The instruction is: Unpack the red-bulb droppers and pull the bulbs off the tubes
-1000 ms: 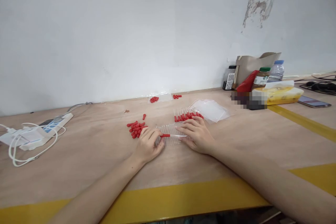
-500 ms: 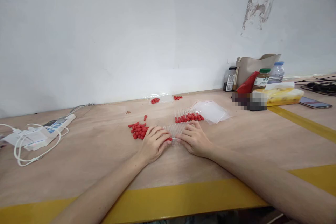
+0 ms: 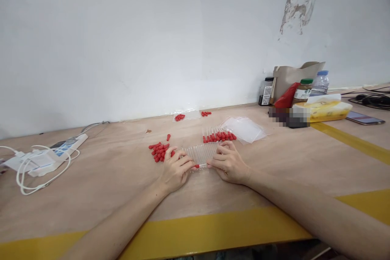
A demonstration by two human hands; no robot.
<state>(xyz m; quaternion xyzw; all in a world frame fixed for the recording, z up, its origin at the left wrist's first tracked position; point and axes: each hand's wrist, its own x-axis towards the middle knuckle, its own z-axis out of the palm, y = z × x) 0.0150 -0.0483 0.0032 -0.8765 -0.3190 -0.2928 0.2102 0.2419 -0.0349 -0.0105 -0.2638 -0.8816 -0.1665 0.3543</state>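
Observation:
My left hand (image 3: 178, 169) pinches a red rubber bulb (image 3: 196, 166) between thumb and finger. From the bulb's open end a thin glass dropper tube (image 3: 202, 165) runs sideways into the fingertips of my right hand (image 3: 229, 163), which are closed on it. Beneath both hands lies a row of clear glass tubes (image 3: 198, 152) side by side. A pile of loose red bulbs (image 3: 158, 152) rests just beyond my left hand, with one single bulb (image 3: 168, 137) apart from it. Past my right hand lie several droppers with red bulbs fitted (image 3: 217, 136).
Clear plastic bags (image 3: 245, 129) lie behind the droppers; more red bulbs (image 3: 179, 117) are near the wall. At left is a power strip (image 3: 57, 156) with white cables. A tissue pack (image 3: 326, 111), jars, a bottle and a phone (image 3: 365, 118) stand or lie at right.
My hands have moved slightly apart and a little toward me. The bulb and the tube between my fingertips now show more plainly, as does the row of tubes.

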